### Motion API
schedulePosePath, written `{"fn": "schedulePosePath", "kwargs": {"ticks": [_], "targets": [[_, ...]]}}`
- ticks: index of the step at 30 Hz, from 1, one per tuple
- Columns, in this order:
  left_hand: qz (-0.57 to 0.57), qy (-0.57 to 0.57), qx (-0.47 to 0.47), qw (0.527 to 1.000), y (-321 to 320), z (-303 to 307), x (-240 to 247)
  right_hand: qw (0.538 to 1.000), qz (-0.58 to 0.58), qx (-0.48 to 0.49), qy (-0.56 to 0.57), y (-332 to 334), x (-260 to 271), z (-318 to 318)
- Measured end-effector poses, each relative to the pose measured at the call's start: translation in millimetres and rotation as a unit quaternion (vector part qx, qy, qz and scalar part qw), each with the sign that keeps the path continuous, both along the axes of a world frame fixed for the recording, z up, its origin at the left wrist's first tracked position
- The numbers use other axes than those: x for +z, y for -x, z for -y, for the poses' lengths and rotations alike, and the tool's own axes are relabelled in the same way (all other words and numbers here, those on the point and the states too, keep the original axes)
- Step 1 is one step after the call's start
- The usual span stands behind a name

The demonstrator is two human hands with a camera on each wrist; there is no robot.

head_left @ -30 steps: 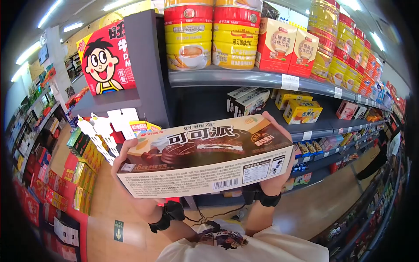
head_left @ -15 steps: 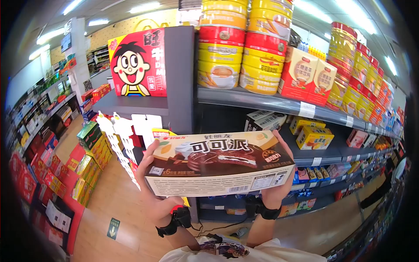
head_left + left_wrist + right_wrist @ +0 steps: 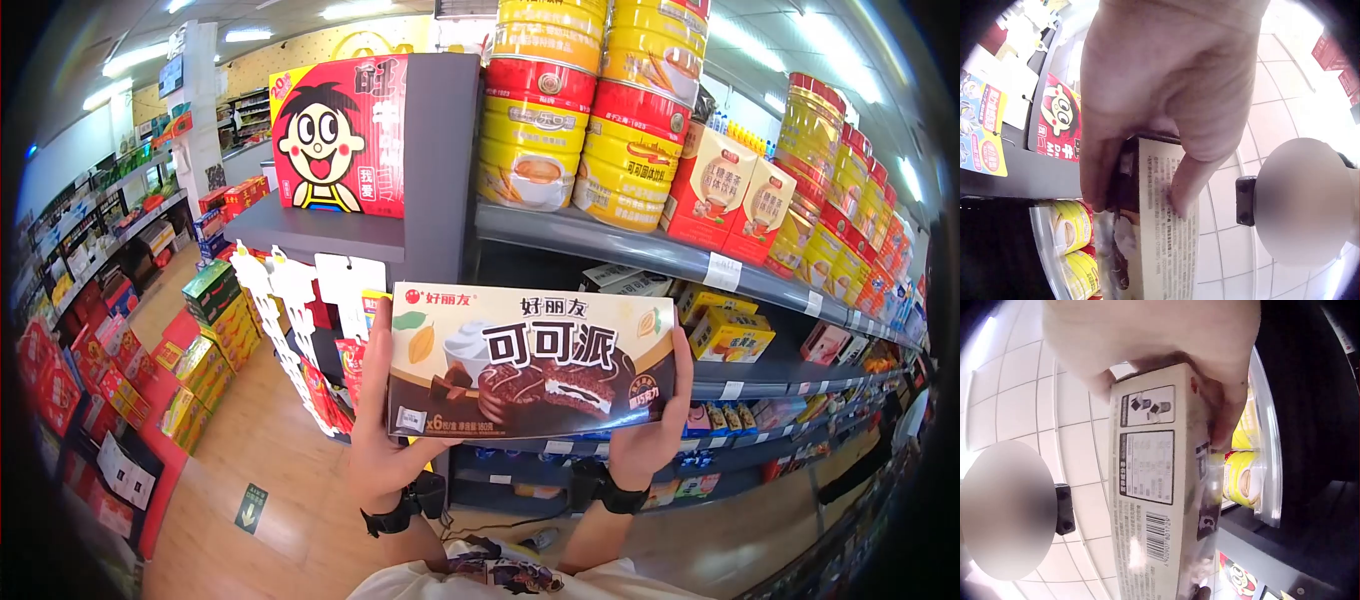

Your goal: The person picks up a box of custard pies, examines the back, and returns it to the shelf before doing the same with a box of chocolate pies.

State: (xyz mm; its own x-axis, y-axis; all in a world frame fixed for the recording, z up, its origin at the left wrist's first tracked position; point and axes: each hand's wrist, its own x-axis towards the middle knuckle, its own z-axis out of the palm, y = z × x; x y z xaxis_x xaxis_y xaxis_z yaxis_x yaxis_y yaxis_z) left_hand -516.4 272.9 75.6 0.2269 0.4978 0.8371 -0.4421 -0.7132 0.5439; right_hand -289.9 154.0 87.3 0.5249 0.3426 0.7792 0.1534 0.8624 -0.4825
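A box of chocolate pies point(image 3: 535, 365), brown and cream with Chinese lettering, is held up in front of the chest by both hands. Its large front panel faces the head camera. My left hand point(image 3: 385, 425) grips the left end, thumb along the lower side. At the opposite end my right hand point(image 3: 655, 420) holds on, its fingers up the side. In the left wrist view, fingers and thumb span the box point(image 3: 1169, 219) across its printed side. The right wrist view shows the box's barcode and nutrition table point(image 3: 1147, 465).
Behind the box stands a dark grey shelf point(image 3: 600, 235) with stacked yellow and red cans point(image 3: 535, 130) and red-and-white cartons point(image 3: 710, 185). A red cartoon-face box point(image 3: 335, 140) sits on the shelf end. White hanging strips point(image 3: 285, 320) are at left, near stacked goods point(image 3: 200, 375).
The box has tilted so its front panel faces the head camera more squarely and its printed side has gone from view. The head view has swung, shifting the shelves rightward.
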Motion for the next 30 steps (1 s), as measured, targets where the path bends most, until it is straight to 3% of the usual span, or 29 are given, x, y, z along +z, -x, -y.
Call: {"fn": "schedulePosePath", "kwargs": {"ticks": [2, 5, 11, 17, 25, 29, 30], "targets": [[0.027, 0.091, -0.053, 0.994, -6.0, 13.1, 11.4, 1.000, 0.008, 0.000, -0.007, -0.5, -0.7, -1.7], [0.013, 0.078, -0.041, 0.996, -7.5, 4.7, 3.6, 1.000, -0.013, -0.021, -0.015, 0.6, -0.6, -1.6], [0.010, 0.155, -0.071, 0.985, -10.1, 4.7, -3.1, 0.998, -0.034, -0.049, 0.006, -1.9, -1.2, 1.5], [0.014, 0.148, -0.050, 0.988, -5.1, -1.0, -10.5, 0.998, -0.022, -0.058, 0.030, -0.1, -4.4, 2.6], [-0.070, 0.130, 0.037, 0.988, 15.3, -9.4, -20.8, 0.997, 0.006, -0.056, 0.046, 7.2, -4.9, 9.1], [-0.077, 0.244, 0.025, 0.966, 18.7, 4.9, -17.9, 0.998, 0.012, -0.051, 0.038, 9.9, -1.1, 9.4], [-0.074, 0.218, 0.028, 0.973, 18.4, 4.1, -18.6, 0.999, -0.003, -0.033, 0.036, 10.7, -2.9, 10.3]]}}
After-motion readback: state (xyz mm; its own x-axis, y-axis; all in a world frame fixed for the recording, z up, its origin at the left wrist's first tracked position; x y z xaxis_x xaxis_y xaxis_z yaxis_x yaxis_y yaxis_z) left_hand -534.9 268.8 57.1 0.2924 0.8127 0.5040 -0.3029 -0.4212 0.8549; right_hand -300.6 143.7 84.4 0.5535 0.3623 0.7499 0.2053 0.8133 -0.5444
